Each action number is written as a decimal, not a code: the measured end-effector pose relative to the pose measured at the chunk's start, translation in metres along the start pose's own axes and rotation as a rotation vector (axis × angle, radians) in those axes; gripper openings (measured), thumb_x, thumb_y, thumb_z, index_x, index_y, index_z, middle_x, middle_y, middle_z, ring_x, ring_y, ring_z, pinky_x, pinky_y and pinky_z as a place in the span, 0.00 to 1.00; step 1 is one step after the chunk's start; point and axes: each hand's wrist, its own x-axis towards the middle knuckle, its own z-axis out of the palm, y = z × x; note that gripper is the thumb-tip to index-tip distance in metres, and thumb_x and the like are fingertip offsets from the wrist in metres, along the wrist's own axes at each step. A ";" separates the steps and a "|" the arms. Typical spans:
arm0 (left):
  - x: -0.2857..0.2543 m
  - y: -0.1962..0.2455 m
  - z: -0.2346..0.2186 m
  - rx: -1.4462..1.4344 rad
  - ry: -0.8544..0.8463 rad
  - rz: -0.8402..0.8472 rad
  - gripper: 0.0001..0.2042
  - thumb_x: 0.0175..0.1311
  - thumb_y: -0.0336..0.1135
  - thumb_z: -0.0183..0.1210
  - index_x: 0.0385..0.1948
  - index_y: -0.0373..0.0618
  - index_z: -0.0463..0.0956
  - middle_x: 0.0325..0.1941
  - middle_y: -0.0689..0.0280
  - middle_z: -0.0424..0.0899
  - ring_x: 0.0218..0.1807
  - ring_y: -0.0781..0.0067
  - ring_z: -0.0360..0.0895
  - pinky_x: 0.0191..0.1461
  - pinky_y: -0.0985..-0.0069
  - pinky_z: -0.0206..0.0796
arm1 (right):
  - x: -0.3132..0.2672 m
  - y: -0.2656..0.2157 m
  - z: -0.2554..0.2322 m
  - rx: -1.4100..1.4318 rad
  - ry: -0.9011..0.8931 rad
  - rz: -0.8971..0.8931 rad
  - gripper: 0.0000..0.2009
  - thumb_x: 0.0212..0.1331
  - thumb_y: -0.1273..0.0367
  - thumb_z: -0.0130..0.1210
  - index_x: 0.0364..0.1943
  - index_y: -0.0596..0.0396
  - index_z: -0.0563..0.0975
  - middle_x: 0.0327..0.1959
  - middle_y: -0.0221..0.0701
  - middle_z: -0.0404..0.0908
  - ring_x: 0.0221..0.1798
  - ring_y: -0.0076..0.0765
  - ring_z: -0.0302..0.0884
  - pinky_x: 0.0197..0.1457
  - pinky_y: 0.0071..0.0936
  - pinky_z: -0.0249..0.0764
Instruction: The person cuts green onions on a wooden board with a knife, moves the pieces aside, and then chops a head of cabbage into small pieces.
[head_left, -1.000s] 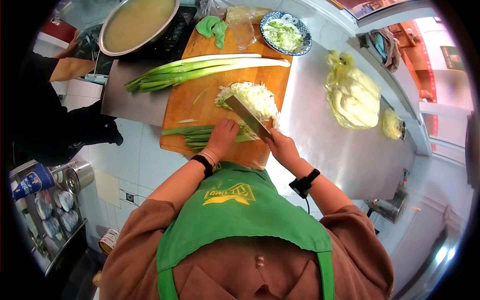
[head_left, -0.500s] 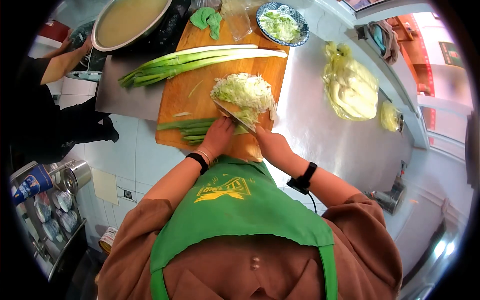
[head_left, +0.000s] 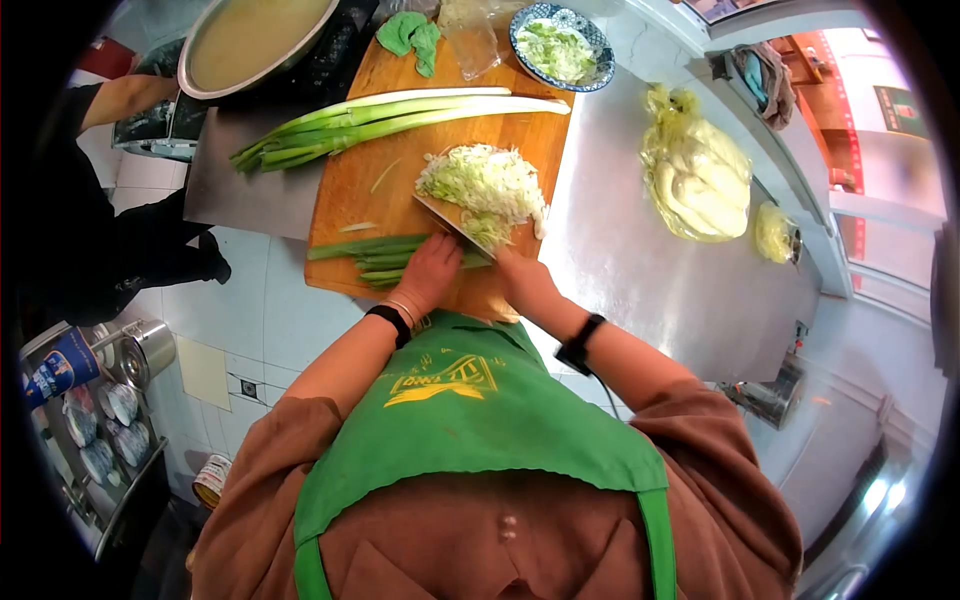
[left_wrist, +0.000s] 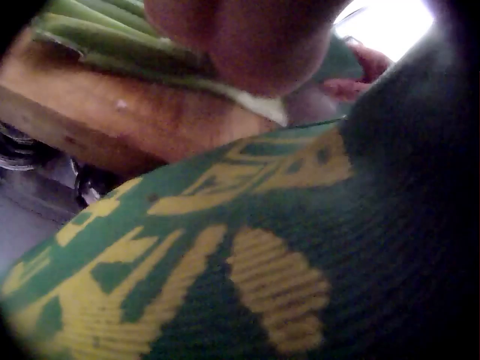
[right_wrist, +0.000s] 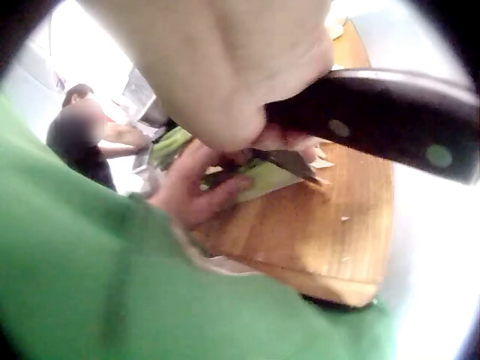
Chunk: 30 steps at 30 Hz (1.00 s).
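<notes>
My left hand [head_left: 432, 272] grips a bundle of cut spring onions [head_left: 375, 258] at the near side of the wooden cutting board [head_left: 345, 205]. In the right wrist view its thumb and fingers [right_wrist: 217, 199] lie around the pale ends. My right hand [head_left: 528, 285] holds a kitchen knife [head_left: 452, 224] by its black riveted handle [right_wrist: 375, 124]. The blade stands right beside the left fingertips, across the onions. Beyond it lies a heap of chopped spring onion [head_left: 485, 185]. The left wrist view shows mostly apron, with blurred fingers [left_wrist: 262, 45] over green stalks [left_wrist: 105, 34].
Long whole spring onions [head_left: 400, 120] lie across the board's far part, with green leaves [head_left: 408, 38] behind. A patterned bowl [head_left: 604, 62] of chopped onion stands at the far right. A large pot [head_left: 262, 45] and another person [head_left: 90, 210] are at left; a yellow bag [head_left: 697, 175] lies right.
My right hand and the knife have moved left, closer to my left hand, which stays on the bundle. The view has shifted slightly. The other person's arm has moved near the pot.
</notes>
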 end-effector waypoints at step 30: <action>-0.014 -0.012 -0.009 -0.083 -0.084 -0.053 0.17 0.53 0.29 0.65 0.46 0.40 0.75 0.53 0.54 0.77 0.56 0.47 0.72 0.63 0.55 0.65 | 0.012 -0.013 0.008 -0.021 -0.007 -0.015 0.06 0.68 0.71 0.51 0.43 0.56 0.68 0.33 0.51 0.80 0.36 0.64 0.80 0.37 0.53 0.75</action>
